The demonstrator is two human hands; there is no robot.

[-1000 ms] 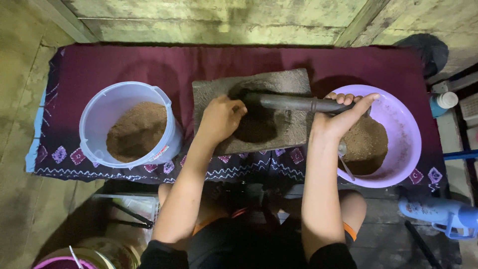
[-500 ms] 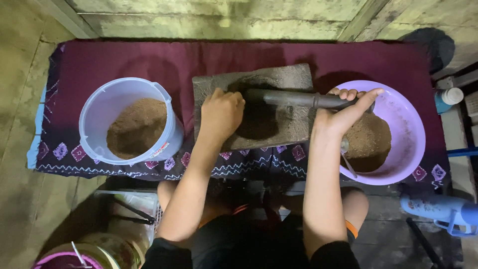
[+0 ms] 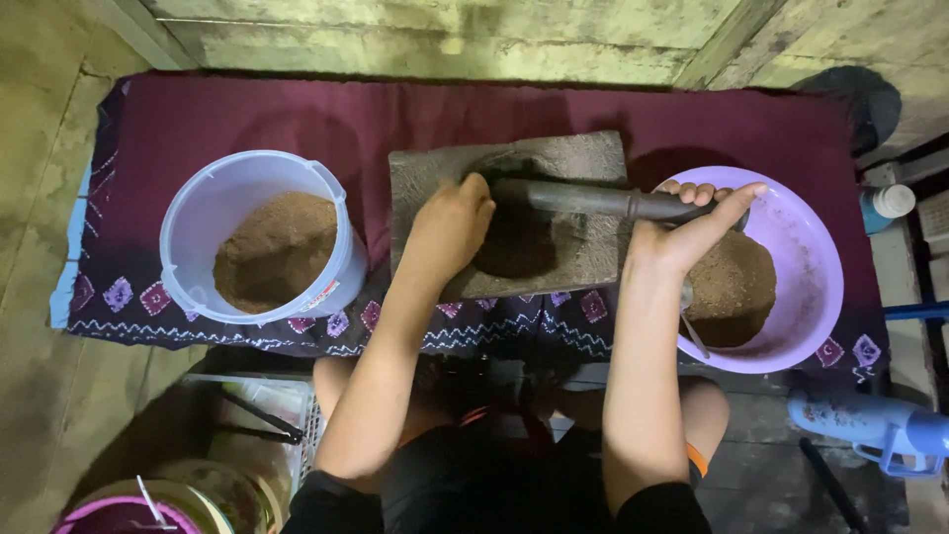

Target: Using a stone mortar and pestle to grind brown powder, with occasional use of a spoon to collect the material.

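Rough concrete floor runs under a maroon patterned cloth (image 3: 247,109) laid against the wall. On the cloth sits a flat grinding stone (image 3: 554,163) with a dark hollow worn in it. A long stone roller (image 3: 603,201) lies across the slab. The left hand (image 3: 450,222) has its grip clenched over the roller's left end; the right hand (image 3: 692,232) rests on the right end, fingers spread and stretched forward, palm pressing rather than wrapping. Left of the stone stands a white plastic bucket (image 3: 193,213) holding brown powder. On the right, a lilac bowl (image 3: 816,267) holds more of the same, just beside the right hand.
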